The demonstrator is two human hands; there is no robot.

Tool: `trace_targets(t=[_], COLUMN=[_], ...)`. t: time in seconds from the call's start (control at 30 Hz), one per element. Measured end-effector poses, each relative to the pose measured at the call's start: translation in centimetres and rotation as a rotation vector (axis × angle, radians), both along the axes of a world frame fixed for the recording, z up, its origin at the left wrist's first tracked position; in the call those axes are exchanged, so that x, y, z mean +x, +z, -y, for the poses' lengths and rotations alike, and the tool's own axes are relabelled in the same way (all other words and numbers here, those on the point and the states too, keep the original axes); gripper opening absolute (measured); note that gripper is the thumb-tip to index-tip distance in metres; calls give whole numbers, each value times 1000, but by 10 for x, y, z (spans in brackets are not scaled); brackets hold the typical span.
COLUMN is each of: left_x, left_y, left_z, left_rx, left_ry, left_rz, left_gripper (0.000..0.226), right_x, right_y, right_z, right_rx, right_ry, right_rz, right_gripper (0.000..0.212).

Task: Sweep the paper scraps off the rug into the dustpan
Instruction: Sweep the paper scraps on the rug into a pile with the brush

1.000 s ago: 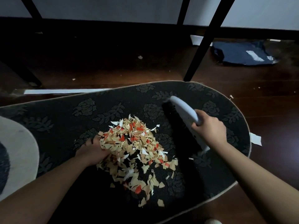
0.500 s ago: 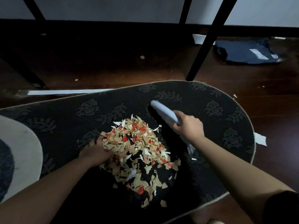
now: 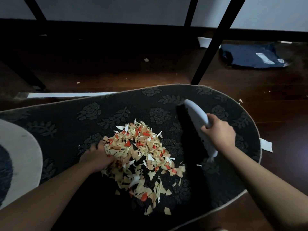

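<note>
A heap of tan, white and red paper scraps [image 3: 141, 152] lies in the middle of a dark flower-patterned rug [image 3: 116, 107]. At the heap's left edge, my left hand [image 3: 96, 157] has its fingers curled round something dark, apparently the dustpan's handle. The pan itself is hidden under the scraps and shadow. My right hand [image 3: 218, 132] grips the pale handle of a hand brush [image 3: 195, 114]. Its black bristles rest on the rug just right of the heap, a small gap from the scraps.
Black furniture legs [image 3: 211, 40] stand on the wooden floor beyond the rug. A dark blue bag [image 3: 250, 55] lies at the back right. A white paper piece [image 3: 266, 145] sits by the rug's right edge. A pale round mat [image 3: 20, 155] overlaps the rug's left end. Stray scraps [image 3: 146, 60] dot the floor.
The brush swept left up against the heap half a second ago, then drew back to the right. My left hand has stayed at the heap's left edge.
</note>
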State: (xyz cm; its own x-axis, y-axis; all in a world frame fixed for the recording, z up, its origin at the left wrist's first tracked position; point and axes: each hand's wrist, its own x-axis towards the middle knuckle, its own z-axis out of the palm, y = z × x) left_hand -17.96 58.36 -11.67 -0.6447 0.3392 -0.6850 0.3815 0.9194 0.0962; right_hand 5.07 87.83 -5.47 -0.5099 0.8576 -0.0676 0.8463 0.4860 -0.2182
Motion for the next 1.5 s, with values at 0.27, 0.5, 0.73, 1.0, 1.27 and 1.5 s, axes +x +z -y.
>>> trace_targets(t=[0.27,0.5,0.73,1.0,1.27,1.5], left_x=[0,1,1,1,1,0], left_y=[-1,-2,-3,-4,-3,-5], left_z=[1,2,-1,-2,0,0], left_rx=[-5,5,-11,-23,14,1], left_ry=[-4,-13,-22,-25,-23,-29], left_rz=[-2,-15,-1,-9,-18,-24], left_gripper=[92,91,94,94,93,93], right_x=[-41,-8,-5,-30,4,-23], right_y=[-9,6,-1,-2,11,-7], right_z=[26,27,10,37,16,45], right_rx=[-106,-60,2,-101,21,-62], right_ry=[160,188,46,219,138,266], right_rz=[28,-61,68,46,28,126], right_gripper=[48,49,45,45,49,49])
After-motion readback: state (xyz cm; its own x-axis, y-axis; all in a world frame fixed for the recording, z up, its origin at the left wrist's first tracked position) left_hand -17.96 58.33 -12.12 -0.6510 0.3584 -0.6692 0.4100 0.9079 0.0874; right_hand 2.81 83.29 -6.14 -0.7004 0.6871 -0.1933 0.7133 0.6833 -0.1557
